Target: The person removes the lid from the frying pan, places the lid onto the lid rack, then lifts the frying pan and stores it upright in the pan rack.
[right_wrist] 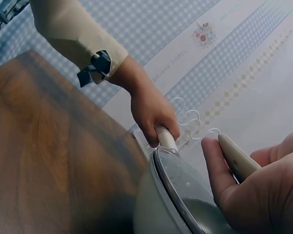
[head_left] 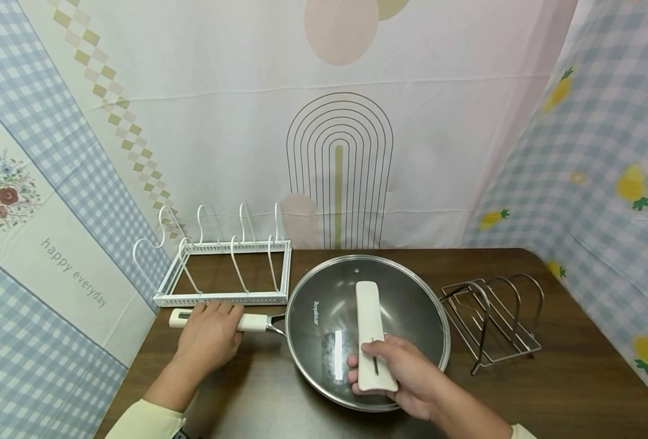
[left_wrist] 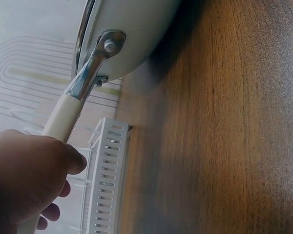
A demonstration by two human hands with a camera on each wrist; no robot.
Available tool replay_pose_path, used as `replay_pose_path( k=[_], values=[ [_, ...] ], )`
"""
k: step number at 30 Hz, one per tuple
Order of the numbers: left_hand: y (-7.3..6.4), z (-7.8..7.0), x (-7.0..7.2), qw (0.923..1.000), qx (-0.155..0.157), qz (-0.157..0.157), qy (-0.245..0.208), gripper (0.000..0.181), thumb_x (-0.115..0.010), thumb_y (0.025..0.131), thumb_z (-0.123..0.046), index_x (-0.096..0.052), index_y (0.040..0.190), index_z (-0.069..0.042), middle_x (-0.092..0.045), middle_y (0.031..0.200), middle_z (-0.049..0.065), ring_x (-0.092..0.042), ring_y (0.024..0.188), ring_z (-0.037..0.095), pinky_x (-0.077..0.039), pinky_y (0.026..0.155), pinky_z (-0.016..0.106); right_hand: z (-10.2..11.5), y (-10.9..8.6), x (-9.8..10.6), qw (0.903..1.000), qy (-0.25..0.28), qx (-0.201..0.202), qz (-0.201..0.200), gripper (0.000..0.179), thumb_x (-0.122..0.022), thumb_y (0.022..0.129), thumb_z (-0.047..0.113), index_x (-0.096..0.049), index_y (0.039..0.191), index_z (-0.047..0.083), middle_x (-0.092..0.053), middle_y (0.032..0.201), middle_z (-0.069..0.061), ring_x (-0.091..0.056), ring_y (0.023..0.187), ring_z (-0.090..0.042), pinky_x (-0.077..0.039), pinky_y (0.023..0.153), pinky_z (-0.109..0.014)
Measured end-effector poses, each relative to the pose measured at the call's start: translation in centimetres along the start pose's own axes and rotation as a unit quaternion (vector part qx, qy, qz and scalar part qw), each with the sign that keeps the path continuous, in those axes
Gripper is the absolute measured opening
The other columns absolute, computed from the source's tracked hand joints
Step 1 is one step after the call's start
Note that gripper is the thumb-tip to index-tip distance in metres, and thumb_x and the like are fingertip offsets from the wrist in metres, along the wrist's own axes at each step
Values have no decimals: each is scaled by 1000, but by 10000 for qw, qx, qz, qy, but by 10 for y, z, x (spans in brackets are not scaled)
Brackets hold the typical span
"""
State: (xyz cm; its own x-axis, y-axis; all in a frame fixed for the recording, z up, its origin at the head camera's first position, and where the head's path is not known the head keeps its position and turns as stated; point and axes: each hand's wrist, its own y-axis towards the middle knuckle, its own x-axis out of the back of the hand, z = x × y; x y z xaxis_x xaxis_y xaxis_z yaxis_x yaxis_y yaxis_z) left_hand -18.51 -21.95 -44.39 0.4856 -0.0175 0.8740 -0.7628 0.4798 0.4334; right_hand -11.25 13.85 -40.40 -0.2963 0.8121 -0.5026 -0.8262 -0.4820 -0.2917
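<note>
A wok with a cream body (left_wrist: 141,34) stands on the wooden table, and its glass lid (head_left: 313,286) sits on top. My left hand (head_left: 211,332) grips the wok's cream handle (head_left: 255,322), which points left; the left wrist view shows the fingers wrapped round it. Above the lid's centre is a long cream lid handle (head_left: 369,311). The near part of that handle is held in my right hand (head_left: 412,378), thumb on top and fingers beneath. The right wrist view shows the lid handle (right_wrist: 237,161) between thumb and fingers.
Behind my left hand stands a white rack (head_left: 222,299) with several curved wire dividers. A metal wire rack (head_left: 507,347) is close to the wok's right side. Patterned cloth (head_left: 236,122) hangs behind the brown table (head_left: 576,390) and along both sides.
</note>
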Motion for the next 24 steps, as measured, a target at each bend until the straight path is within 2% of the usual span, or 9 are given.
replay_pose_path(
  k=[7, 14, 20, 24],
  values=[
    [0, 0, -1, 10000, -20, -31, 12, 27, -68, 66, -23, -52, 82, -9, -53, 74, 8, -53, 73, 32, -35, 60, 44, -2, 2, -1, 10000, 31, -43, -69, 57, -56, 93, 16, -23, 130, -11, -60, 102, -24, -65, 82, -29, -50, 82, -48],
    [-1, 0, 0, 9999, 1, 90, 44, 28, -69, 67, -24, -53, 85, -9, -54, 76, 8, -54, 75, 32, -36, 62, 45, -5, 5, -5, 9998, 91, 16, -159, 49, -56, 92, 13, -27, 125, -10, -60, 99, -19, -64, 84, -26, -51, 81, -44],
    [-1, 0, -2, 9999, 5, 112, 58, 29, -69, 67, -24, -53, 85, -9, -54, 76, 8, -53, 74, 32, -36, 62, 44, -6, 6, -5, 9995, 238, 30, -188, 40, -55, 92, 10, -35, 120, -11, -60, 97, -18, -64, 87, -27, -50, 83, -45],
    [-1, 0, -2, 10000, -3, 76, 48, 28, -69, 67, -24, -53, 84, -9, -54, 75, 8, -53, 74, 32, -36, 62, 44, -7, 6, -4, 9993, 312, -37, -196, 40, -53, 93, 12, -38, 121, -13, -62, 101, -19, -64, 90, -29, -49, 84, -47]
  ],
)
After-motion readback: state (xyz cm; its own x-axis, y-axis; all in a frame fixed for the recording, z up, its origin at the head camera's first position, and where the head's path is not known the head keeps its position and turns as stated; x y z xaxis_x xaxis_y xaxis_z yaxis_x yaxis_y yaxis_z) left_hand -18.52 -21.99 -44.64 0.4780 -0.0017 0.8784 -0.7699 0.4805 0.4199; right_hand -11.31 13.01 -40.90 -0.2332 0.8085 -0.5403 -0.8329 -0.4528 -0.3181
